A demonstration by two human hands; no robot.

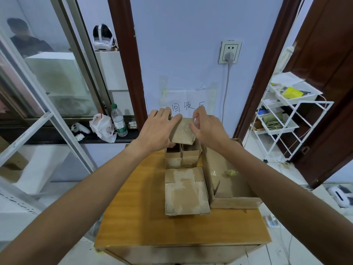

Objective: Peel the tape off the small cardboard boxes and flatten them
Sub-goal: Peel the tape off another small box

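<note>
Two hands hold one small cardboard box [181, 134] above the wooden table's [133, 207] far end: the left hand [158, 129] curls its fingers round the box's left side, and the right hand [208, 129] pinches thumb and forefinger at its upper edge where clear tape [188, 128] glistens, though whether they grip the tape itself I cannot tell. On the table's far end stand two upright boxes [172, 157], a flattened box [186, 192] lies mid-table, and an open carton [229, 188] sits on its right side.
</note>
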